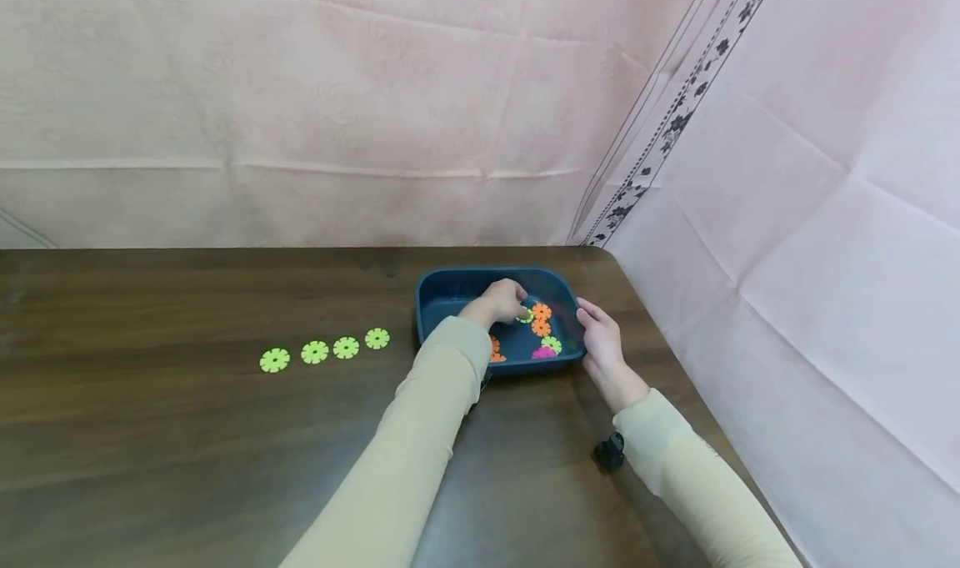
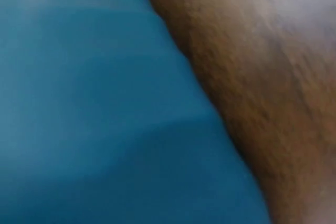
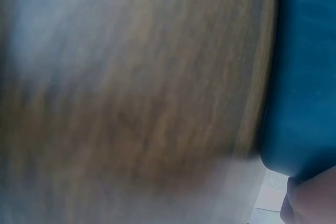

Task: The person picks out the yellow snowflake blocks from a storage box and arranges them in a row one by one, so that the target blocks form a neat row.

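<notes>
- At the left, we are seeing four yellow-green notched discs [image 1: 310, 352] lying flat and apart in a row on the wood-grain bench [image 1: 150, 434]; we are judging them light, thin and fairly stiff, their notched edges offering the surest hold.
- To their right, the blue tray [image 1: 532, 369] is sitting on the bench; we are taking it for smooth, stiff plastic, probably sliding easily, its rim making the natural grip.
- Inside, partly behind the left sleeve [image 1: 442, 376], some orange pieces [image 1: 496, 351] are lying near the tray's front wall.
- Our left hand [image 1: 501, 301] is reaching in, fingers bending down at a yellow-green disc [image 1: 528, 318]; we are failing to tell whether they are pinching it.
- Beside it, two orange discs [image 1: 542, 311] are lying close together; nearer us, another yellow-green disc [image 1: 552, 344] is resting against a magenta piece [image 1: 543, 353].
- Our right hand [image 1: 604, 344] is clamping the tray's right rim.
</notes>
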Demonstrator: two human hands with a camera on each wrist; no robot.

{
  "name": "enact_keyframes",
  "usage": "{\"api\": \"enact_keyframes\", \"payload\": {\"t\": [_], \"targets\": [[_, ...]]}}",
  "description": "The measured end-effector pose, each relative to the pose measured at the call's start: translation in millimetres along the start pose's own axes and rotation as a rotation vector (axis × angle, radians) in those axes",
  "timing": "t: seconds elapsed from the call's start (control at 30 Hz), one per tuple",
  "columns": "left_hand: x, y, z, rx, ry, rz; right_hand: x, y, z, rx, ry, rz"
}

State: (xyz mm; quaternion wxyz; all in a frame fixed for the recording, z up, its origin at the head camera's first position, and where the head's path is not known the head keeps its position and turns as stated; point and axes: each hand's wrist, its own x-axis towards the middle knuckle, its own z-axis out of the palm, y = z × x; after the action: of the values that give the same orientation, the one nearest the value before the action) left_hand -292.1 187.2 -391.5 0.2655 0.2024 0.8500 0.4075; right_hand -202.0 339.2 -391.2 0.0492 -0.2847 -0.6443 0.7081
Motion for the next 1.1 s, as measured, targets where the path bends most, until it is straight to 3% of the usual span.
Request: {"api": "enact_keyframes", "payload": {"t": [0.07, 0.1, 0.2, 0.3, 0.37, 0.53, 0.7, 0.93, 1.1], "targets": [[5.3, -1.0, 2.8, 0.068, -0.021, -0.002, -0.7, 1, 0, -0.004, -0.004, 0.004], [14.5, -6.4, 5.9, 0.104, -0.018, 0.022, -1.1, 1, 0, -0.007, -0.005, 0.006], [17.7, -6.5, 7.9, 0.236, -0.016, 0.031, -1.4, 1, 1, -0.014, -0.008, 0.003], [12.9, -4.1, 8.5, 0.354, 0.007, 0.041, -0.9, 0, 1, -0.025, -0.003, 0.004], [0.0, 3.7, 6.6, 0.410, 0.005, 0.022, -0.2, 1, 1, -0.030, 0.002, 0.004], [-9.6, 8.2, 5.9, 0.421, 0.023, 0.025, 0.8, 0, 0, -0.025, 0.005, 0.003], [-7.2, 5.7, 4.0, 0.311, 0.068, 0.024, 1.5, 1, 0, -0.012, 0.005, 0.001], [-8.3, 2.9, -3.5, -0.105, 0.099, -0.054, 1.2, 0, -1, -0.024, 0.008, 0.007], [-12.0, -0.3, -8.5, -0.276, 0.090, -0.080, 1.5, 2, -2, -0.044, 0.005, 0.003]]}}
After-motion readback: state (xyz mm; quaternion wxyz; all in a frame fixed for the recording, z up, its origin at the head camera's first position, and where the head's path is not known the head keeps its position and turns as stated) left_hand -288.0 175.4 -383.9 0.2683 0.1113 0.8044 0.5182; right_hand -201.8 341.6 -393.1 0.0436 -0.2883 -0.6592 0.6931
